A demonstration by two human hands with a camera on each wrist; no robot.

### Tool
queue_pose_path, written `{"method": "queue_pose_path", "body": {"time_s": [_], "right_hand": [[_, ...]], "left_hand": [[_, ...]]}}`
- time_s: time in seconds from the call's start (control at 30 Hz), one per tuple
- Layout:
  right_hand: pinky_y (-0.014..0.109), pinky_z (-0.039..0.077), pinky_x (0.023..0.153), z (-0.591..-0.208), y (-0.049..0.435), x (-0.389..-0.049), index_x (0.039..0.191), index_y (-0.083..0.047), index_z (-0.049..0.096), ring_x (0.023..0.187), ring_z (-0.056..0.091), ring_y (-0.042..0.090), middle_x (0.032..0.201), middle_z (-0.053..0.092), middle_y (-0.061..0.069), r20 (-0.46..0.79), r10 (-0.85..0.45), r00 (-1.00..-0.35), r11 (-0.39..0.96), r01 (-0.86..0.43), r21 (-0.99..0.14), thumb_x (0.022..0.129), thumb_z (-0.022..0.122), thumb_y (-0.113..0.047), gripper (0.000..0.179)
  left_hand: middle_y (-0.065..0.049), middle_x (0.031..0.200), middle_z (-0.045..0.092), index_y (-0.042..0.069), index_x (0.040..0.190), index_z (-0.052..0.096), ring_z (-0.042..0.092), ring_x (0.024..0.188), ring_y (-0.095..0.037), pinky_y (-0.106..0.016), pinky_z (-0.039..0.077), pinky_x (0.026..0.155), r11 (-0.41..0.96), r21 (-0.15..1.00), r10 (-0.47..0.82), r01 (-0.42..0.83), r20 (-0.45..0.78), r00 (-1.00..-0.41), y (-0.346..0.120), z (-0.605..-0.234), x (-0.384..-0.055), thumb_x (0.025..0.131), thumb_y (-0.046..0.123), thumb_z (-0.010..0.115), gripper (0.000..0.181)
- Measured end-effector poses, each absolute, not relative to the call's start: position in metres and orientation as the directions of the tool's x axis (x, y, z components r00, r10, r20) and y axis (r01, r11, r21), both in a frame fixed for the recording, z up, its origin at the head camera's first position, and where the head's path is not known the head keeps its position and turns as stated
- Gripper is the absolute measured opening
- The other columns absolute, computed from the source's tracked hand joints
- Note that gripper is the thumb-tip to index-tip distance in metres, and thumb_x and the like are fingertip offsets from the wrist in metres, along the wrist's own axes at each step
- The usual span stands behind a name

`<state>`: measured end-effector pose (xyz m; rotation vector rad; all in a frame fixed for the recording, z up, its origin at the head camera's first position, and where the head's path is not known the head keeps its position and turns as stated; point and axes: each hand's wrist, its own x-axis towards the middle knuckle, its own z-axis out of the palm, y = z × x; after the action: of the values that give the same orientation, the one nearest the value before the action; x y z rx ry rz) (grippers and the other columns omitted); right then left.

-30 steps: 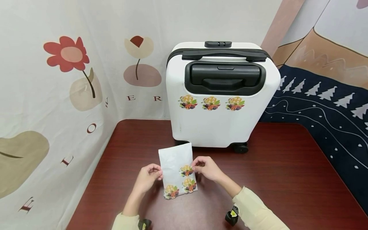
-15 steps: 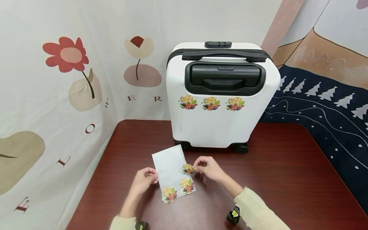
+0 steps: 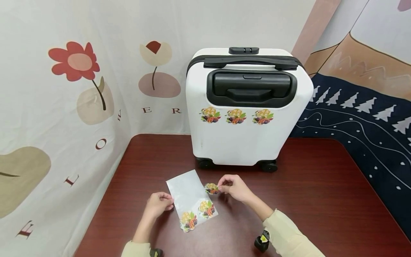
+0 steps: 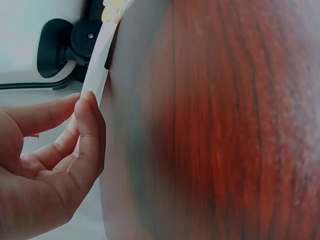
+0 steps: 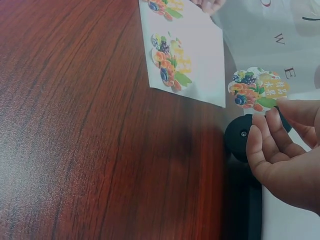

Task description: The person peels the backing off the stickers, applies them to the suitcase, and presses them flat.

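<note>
1. Three fruit stickers (image 3: 236, 116) are already on the suitcase (image 3: 234, 142), below its handle (image 3: 252, 85).
2. One loose sticker (image 3: 211, 188), off its sheet, is pinched by the right hand (image 3: 236, 188) before the suitcase.
3. Two unpeeled stickers (image 3: 206, 209) are left on the backing sheet (image 3: 186, 189), left hand (image 3: 158, 204) pinching its edge.

A: What hangs at the left?
B: A pale backdrop (image 3: 199, 21), red flower (image 3: 77, 73) at upper left, dark-red letters (image 3: 24, 230) lower down.
A: And the right edge?
B: Navy printed hillside (image 3: 340, 157), white trees (image 3: 366, 105).
A: Below?
B: A reddish-brown table (image 3: 321, 207), glossy near the bottom centre.
</note>
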<state>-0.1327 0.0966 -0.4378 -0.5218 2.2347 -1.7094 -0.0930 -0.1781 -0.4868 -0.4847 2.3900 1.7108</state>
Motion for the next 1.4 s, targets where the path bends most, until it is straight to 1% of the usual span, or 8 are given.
{"method": "queue_pose_path", "body": {"time_s": [0.17, 0.4, 0.6, 0.83, 0.93, 1.03, 1.27, 1.4], "right_hand": [[0.050, 0.050, 0.063, -0.434, 0.098, -0.132, 0.080, 0.012, 0.058, 0.063, 0.054, 0.014, 0.074, 0.057, 0.026, -0.010, -0.440, -0.898, 0.237, -0.106, -0.966, 0.079, 0.057, 0.014, 0.003], [0.023, 0.046, 0.056, -0.434, 0.098, -0.133, 0.080, 0.010, 0.058, 0.065, 0.055, 0.022, 0.076, 0.057, 0.027, -0.007, -0.451, -0.893, 0.205, -0.096, -0.974, 0.079, 0.057, 0.015, 0.005], [0.021, 0.045, 0.056, -0.431, 0.097, -0.134, 0.080, 0.010, 0.059, 0.062, 0.053, 0.010, 0.076, 0.057, 0.025, -0.010, -0.459, -0.888, 0.211, -0.098, -0.973, 0.079, 0.056, 0.015, 0.006], [0.020, 0.045, 0.056, -0.427, 0.095, -0.134, 0.081, 0.011, 0.059, 0.062, 0.053, 0.010, 0.077, 0.057, 0.027, -0.001, -0.484, -0.875, 0.217, -0.119, -0.969, 0.079, 0.056, 0.015, 0.005], [0.021, 0.046, 0.056, -0.425, 0.094, -0.135, 0.082, 0.011, 0.059, 0.063, 0.055, 0.013, 0.077, 0.057, 0.025, -0.010, -0.486, -0.874, 0.226, -0.115, -0.967, 0.081, 0.055, 0.014, 0.006], [0.021, 0.046, 0.056, -0.424, 0.093, -0.136, 0.083, 0.012, 0.059, 0.066, 0.057, 0.024, 0.078, 0.058, 0.024, -0.015, -0.490, -0.872, 0.230, -0.113, -0.967, 0.081, 0.055, 0.012, 0.004], [0.020, 0.045, 0.055, -0.422, 0.092, -0.136, 0.082, 0.012, 0.059, 0.067, 0.055, 0.037, 0.077, 0.058, 0.022, 0.003, -0.493, -0.870, 0.236, -0.138, -0.962, 0.080, 0.056, 0.013, 0.004], [0.020, 0.044, 0.055, -0.422, 0.092, -0.137, 0.082, 0.012, 0.059, 0.069, 0.053, 0.044, 0.077, 0.057, 0.023, 0.021, -0.497, -0.868, 0.237, -0.159, -0.958, 0.080, 0.056, 0.012, 0.004]], "left_hand": [[-0.011, 0.066, 0.063, -0.012, 0.078, 0.060, 0.058, 0.053, -0.012, -0.024, 0.052, 0.052, 0.330, 0.872, -0.170, -0.362, -0.323, -0.931, -0.178, -0.484, -0.094, 0.079, -0.006, 0.060, 0.006], [-0.010, 0.066, 0.061, -0.008, 0.079, 0.062, 0.058, 0.057, -0.015, -0.028, 0.052, 0.054, 0.373, 0.898, -0.090, -0.234, -0.216, -0.972, -0.165, -0.476, -0.098, 0.079, -0.003, 0.063, 0.005], [-0.014, 0.072, 0.063, -0.005, 0.082, 0.062, 0.061, 0.062, -0.021, -0.031, 0.052, 0.056, 0.372, 0.923, 0.021, -0.094, -0.110, -0.994, -0.145, -0.468, -0.104, 0.081, 0.000, 0.064, 0.006], [-0.015, 0.076, 0.063, -0.004, 0.086, 0.063, 0.062, 0.068, -0.028, -0.026, 0.051, 0.057, 0.347, 0.938, 0.103, -0.018, -0.057, -0.993, -0.126, -0.466, -0.112, 0.082, -0.001, 0.063, 0.006], [-0.018, 0.078, 0.063, -0.004, 0.087, 0.063, 0.062, 0.070, -0.033, -0.024, 0.050, 0.057, 0.338, 0.941, 0.133, 0.013, -0.034, -0.991, -0.121, -0.466, -0.114, 0.082, -0.002, 0.062, 0.006], [-0.018, 0.079, 0.064, -0.001, 0.087, 0.063, 0.062, 0.071, -0.035, -0.022, 0.049, 0.056, 0.352, 0.936, 0.147, 0.034, -0.019, -0.989, -0.117, -0.464, -0.116, 0.082, -0.001, 0.062, 0.005], [-0.008, 0.073, 0.062, 0.000, 0.084, 0.063, 0.061, 0.068, -0.030, -0.020, 0.046, 0.054, 0.354, 0.933, 0.154, 0.060, 0.005, -0.988, -0.111, -0.456, -0.118, 0.081, 0.000, 0.064, 0.003], [-0.007, 0.072, 0.062, -0.001, 0.082, 0.063, 0.060, 0.066, -0.027, -0.019, 0.044, 0.053, 0.351, 0.935, 0.146, 0.055, 0.004, -0.989, -0.109, -0.455, -0.117, 0.080, 0.000, 0.065, 0.004]]}}
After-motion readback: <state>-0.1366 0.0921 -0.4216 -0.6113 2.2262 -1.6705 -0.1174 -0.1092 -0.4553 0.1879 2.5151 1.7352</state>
